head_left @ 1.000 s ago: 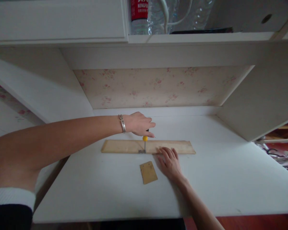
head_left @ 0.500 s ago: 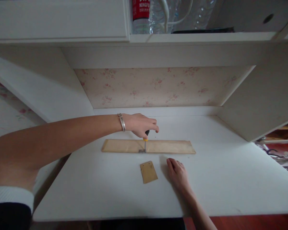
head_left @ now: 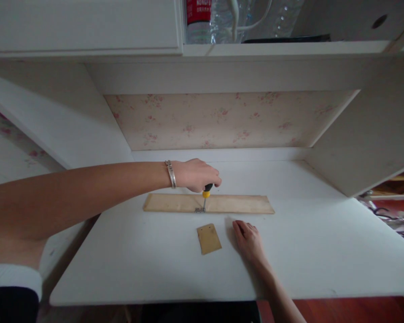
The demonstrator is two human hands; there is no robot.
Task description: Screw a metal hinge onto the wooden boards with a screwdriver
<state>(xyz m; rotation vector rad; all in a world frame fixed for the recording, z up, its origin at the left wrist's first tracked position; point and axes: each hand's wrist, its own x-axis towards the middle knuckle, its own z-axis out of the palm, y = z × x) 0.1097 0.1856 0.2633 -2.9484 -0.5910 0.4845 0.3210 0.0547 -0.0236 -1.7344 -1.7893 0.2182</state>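
A long wooden board [head_left: 242, 204] lies across the white desk [head_left: 323, 251]. My left hand [head_left: 195, 174], a silver bracelet on its wrist, grips a screwdriver [head_left: 206, 194] with a black and yellow handle. The screwdriver stands nearly upright, its tip on a small metal hinge [head_left: 199, 209] at the board's near edge. My right hand [head_left: 249, 240] rests flat on the desk, fingers loosely curled, just in front of the board and apart from it. A small square wooden piece [head_left: 208, 238] lies left of my right hand.
White cabinet walls enclose the desk on both sides, with floral wallpaper [head_left: 222, 119] behind. On the shelf above stand plastic bottles [head_left: 218, 20], one with a red label. Clutter [head_left: 390, 215] sits at the far right, beyond the desk.
My right hand slid off the board toward me and now rests on the desk. My left hand stayed on the screwdriver, shifting its grip slightly.
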